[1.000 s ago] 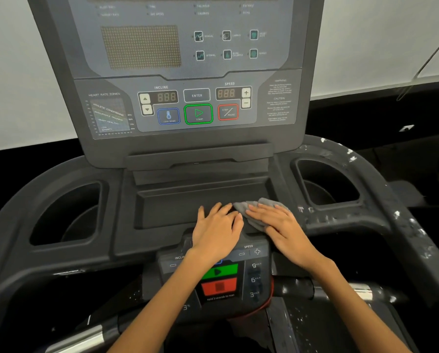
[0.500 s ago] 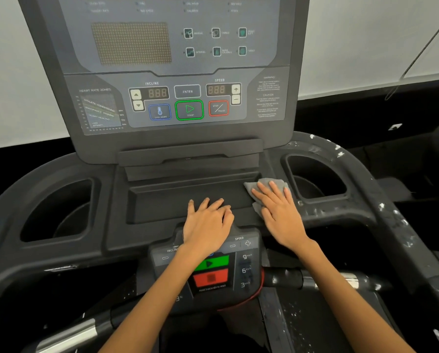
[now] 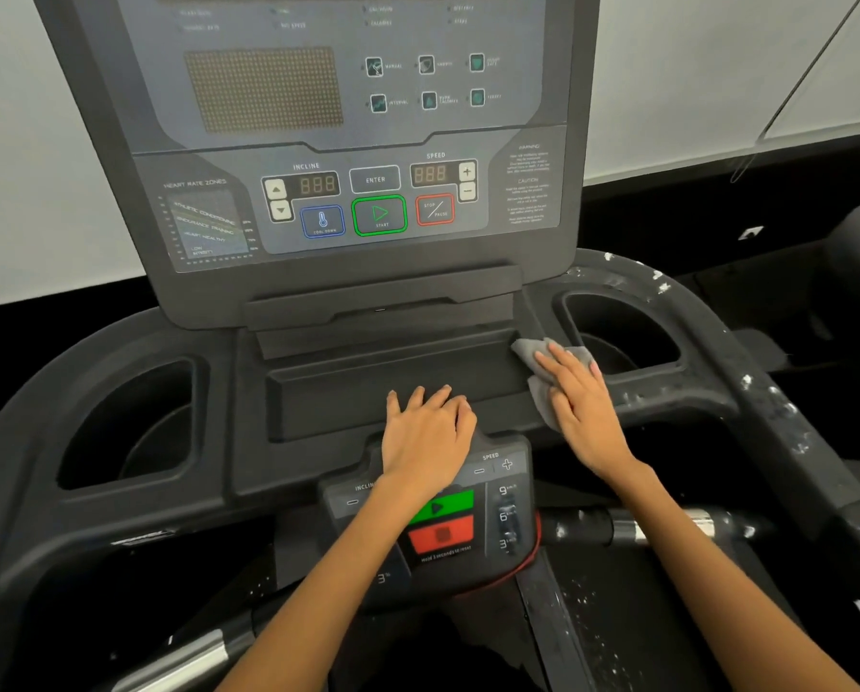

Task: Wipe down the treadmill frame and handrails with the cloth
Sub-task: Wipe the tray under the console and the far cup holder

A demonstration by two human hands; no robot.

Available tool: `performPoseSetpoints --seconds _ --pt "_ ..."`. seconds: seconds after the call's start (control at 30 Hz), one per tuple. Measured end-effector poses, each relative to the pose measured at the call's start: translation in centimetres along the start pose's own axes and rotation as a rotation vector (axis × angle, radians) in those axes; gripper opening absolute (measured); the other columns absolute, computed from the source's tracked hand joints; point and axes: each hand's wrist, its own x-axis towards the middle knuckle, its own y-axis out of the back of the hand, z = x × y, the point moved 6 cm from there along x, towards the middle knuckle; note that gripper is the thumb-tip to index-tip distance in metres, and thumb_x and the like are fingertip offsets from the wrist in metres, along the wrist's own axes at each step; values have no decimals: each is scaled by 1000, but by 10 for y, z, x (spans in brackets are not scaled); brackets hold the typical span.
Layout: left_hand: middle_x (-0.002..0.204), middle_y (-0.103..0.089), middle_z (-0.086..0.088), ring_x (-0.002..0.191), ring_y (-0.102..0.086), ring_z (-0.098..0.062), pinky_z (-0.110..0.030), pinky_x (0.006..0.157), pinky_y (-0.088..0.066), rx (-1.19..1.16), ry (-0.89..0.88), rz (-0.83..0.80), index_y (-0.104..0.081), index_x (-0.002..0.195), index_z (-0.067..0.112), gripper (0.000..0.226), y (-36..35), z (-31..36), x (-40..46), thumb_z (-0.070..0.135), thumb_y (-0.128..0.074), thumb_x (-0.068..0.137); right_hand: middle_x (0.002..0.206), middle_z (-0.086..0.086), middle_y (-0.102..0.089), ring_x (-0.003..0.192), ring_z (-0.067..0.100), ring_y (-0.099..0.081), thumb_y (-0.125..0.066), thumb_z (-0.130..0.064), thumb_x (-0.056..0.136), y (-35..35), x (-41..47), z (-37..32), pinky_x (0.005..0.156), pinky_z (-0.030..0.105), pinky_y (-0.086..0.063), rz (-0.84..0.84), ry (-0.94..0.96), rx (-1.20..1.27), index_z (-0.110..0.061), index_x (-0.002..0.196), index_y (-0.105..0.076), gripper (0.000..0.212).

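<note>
Filling most of the view, the treadmill frame (image 3: pixel 118 516) is seen as a dark console deck curving round toward the viewer on both sides, its right arm flecked with pale spots. The upright display panel (image 3: pixel 358 142) is mounted at the back of the deck, with a green start button (image 3: pixel 379 215) and a red stop button (image 3: pixel 434 209) shown beneath the incline and speed readouts. Two cup wells are recessed into the deck, a left cup well (image 3: pixel 128 427) and a right cup well (image 3: pixel 622 332). A shallow tray (image 3: pixel 348 387) is set between them, its long axis running left to right. A small control pod (image 3: pixel 498 511) is seen below the tray, and a handrail (image 3: pixel 667 529) with a metal section extends rightward from it.

The left hand (image 3: pixel 425 442) is laid flat with relaxed fingers on the front lip of the tray, grasping nothing. The right hand (image 3: pixel 580 407) is pressed with straight fingers onto the cloth (image 3: pixel 530 354), nothing being gripped. The grey cloth is crumpled on the deck between the tray's right end and the right cup well; its long axis runs from near to far, and a corner is pointed up and left toward the panel's base.
</note>
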Motion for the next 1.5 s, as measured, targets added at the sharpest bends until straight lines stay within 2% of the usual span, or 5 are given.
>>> performPoseSetpoints --seconds 0.3,0.63,0.77,0.87,1.5 --pt "130 -61 -1 123 -53 -31 -50 108 -29 3 -15 28 -67 114 20 75 5 1 -2 41 -1 85 153 -12 -35 147 8 -18 -31 -27 99 -6 -36 -23 121 32 -2 -127 99 17 -27 144 -44 47" --pt "104 -73 -3 97 -67 -31 -50 93 -47 -16 -13 96 -75 92 16 54 7 1 -3 34 -24 92 161 6 -17 148 22 -15 -40 -19 102 -18 30 0 120 45 -4 -122 -115 -160 -15 153 -25 53" --pt "134 -57 0 127 -49 -30 -50 110 -28 10 -63 74 -63 121 19 75 4 4 0 40 1 88 161 10 -16 148 26 -15 -38 -23 103 -26 61 1 120 43 -4 -112 -149 -224 -10 154 -18 56" --pt "149 -40 4 142 -25 -25 -52 114 -14 -29 -48 -6 -51 134 23 55 1 5 7 36 -9 100 160 12 -19 148 27 -16 -37 -23 103 -29 80 0 120 42 -3 -99 -155 -218 -7 152 -20 54" --pt "160 -5 -10 146 0 -33 -55 116 -10 -26 90 -184 -17 151 15 50 -22 63 61 30 -25 104 131 8 -50 121 22 -47 -39 -29 96 -5 34 1 105 38 -40 -45 159 -72 -8 126 -56 41"
